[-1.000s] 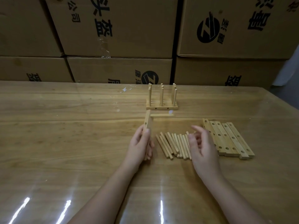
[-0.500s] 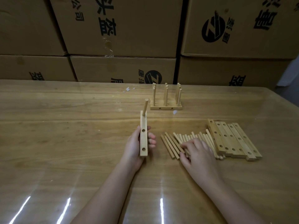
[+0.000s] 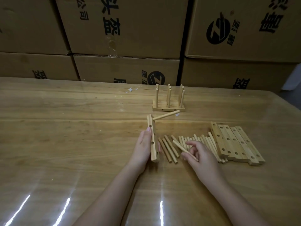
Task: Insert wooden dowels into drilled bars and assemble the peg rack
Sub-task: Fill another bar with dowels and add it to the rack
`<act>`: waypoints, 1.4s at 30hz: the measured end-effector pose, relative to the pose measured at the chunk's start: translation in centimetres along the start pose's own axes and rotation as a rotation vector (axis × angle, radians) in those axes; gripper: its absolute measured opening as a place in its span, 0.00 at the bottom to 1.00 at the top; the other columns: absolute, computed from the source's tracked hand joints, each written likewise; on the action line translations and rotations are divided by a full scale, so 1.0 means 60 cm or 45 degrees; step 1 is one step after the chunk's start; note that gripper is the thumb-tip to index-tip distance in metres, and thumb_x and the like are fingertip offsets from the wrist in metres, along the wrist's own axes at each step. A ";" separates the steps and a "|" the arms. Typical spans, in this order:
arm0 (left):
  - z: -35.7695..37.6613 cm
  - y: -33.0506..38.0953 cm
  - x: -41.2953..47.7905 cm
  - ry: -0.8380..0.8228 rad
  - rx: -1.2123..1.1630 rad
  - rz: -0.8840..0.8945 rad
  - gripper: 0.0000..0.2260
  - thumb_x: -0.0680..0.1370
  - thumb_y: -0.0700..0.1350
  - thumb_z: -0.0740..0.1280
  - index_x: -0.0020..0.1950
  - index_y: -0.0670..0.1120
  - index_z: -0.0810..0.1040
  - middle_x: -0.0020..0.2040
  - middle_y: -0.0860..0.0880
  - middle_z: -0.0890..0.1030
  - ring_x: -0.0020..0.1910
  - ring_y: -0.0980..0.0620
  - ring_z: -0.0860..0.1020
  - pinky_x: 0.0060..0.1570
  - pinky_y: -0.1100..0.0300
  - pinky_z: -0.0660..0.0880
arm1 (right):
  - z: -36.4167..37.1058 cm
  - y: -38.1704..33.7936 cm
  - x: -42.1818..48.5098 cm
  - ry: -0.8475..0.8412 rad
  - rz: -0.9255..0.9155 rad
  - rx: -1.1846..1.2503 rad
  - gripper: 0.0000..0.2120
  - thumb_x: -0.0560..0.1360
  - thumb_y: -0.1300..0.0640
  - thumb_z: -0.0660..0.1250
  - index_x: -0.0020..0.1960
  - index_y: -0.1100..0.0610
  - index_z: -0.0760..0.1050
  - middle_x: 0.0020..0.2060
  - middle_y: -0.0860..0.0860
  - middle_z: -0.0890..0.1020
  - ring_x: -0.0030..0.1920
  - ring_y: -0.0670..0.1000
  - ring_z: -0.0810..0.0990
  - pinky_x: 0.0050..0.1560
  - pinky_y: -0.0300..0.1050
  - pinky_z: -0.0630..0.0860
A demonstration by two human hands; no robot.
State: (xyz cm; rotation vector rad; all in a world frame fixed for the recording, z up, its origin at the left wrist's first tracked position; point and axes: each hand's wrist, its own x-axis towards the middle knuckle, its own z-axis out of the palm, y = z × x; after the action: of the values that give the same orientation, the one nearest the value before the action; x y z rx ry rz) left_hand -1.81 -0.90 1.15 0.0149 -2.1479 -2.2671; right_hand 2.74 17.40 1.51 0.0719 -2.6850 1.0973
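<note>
Likely trouble from here: the dowel [image 3: 182, 147] I am lifting could meet its hole at a slant and jam or split the wood, because I hold it near one end and the bar [image 3: 153, 141] is steadied by one hand only; the single peg [image 3: 166, 115] already seated in the bar's top hole could also work loose if I twist the bar. Nearest me, my right hand [image 3: 202, 157] hovers over the right part of the dowel pile [image 3: 169, 149], fingers loosely curled, thumb and fingertips pinching that one dowel, which slants up and left above the pile. Just left of the pile, my left hand [image 3: 143, 147] is wrapped round the bar, holding it upright on end, thumb along its face; I cannot tell whether its lower end touches the table [image 3: 65, 128]. Several holes in the bar are empty. The seated peg juts right, over the space beyond the pile. Touching the pile's right edge lies a row of spare bars [image 3: 236, 142], flat. Beyond the pile stands a finished rack [image 3: 168, 101], pegs upright. Behind it, stacked cardboard boxes [image 3: 130, 30].
</note>
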 end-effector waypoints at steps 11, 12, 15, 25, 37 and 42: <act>-0.003 0.002 -0.003 -0.121 0.113 -0.041 0.13 0.82 0.56 0.55 0.51 0.53 0.77 0.39 0.57 0.82 0.36 0.62 0.80 0.33 0.71 0.72 | -0.009 -0.011 -0.002 0.239 0.091 0.616 0.04 0.79 0.58 0.58 0.52 0.51 0.69 0.40 0.46 0.83 0.42 0.39 0.79 0.43 0.34 0.73; -0.003 0.003 -0.004 -0.154 0.097 -0.043 0.15 0.82 0.55 0.55 0.53 0.47 0.76 0.36 0.52 0.81 0.30 0.55 0.78 0.28 0.67 0.72 | -0.008 -0.013 -0.002 0.188 0.088 0.671 0.04 0.79 0.58 0.58 0.53 0.52 0.68 0.41 0.44 0.84 0.44 0.39 0.80 0.44 0.32 0.73; -0.002 0.005 -0.006 -0.254 0.080 -0.017 0.18 0.82 0.51 0.55 0.54 0.36 0.73 0.32 0.45 0.79 0.22 0.54 0.71 0.22 0.64 0.67 | -0.004 -0.019 -0.006 0.159 0.083 0.787 0.07 0.78 0.53 0.59 0.55 0.50 0.72 0.46 0.43 0.83 0.49 0.41 0.79 0.51 0.39 0.73; -0.016 0.005 -0.008 -0.531 -0.153 0.027 0.13 0.76 0.57 0.65 0.49 0.49 0.82 0.35 0.50 0.81 0.26 0.56 0.73 0.26 0.66 0.70 | 0.014 -0.035 -0.022 0.122 0.156 1.245 0.04 0.72 0.64 0.67 0.46 0.60 0.76 0.35 0.52 0.84 0.38 0.47 0.82 0.40 0.34 0.77; -0.024 0.004 -0.001 -0.493 -0.344 -0.049 0.18 0.67 0.56 0.75 0.48 0.45 0.83 0.35 0.43 0.75 0.29 0.53 0.75 0.30 0.64 0.73 | 0.012 -0.033 -0.018 0.000 0.079 1.172 0.06 0.72 0.61 0.68 0.48 0.57 0.79 0.38 0.54 0.85 0.40 0.50 0.83 0.41 0.36 0.78; -0.026 0.008 -0.002 -0.531 -0.330 -0.040 0.09 0.67 0.53 0.75 0.41 0.49 0.83 0.31 0.49 0.76 0.28 0.56 0.75 0.28 0.66 0.73 | 0.002 -0.023 -0.015 0.044 -0.108 0.788 0.09 0.72 0.60 0.68 0.48 0.48 0.81 0.39 0.46 0.83 0.40 0.44 0.81 0.41 0.34 0.76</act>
State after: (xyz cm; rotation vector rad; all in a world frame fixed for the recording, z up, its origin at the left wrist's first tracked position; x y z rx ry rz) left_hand -1.65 -2.50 1.55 -0.4699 -1.9955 -2.7500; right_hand 3.77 16.29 2.17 0.2652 -2.1890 1.8292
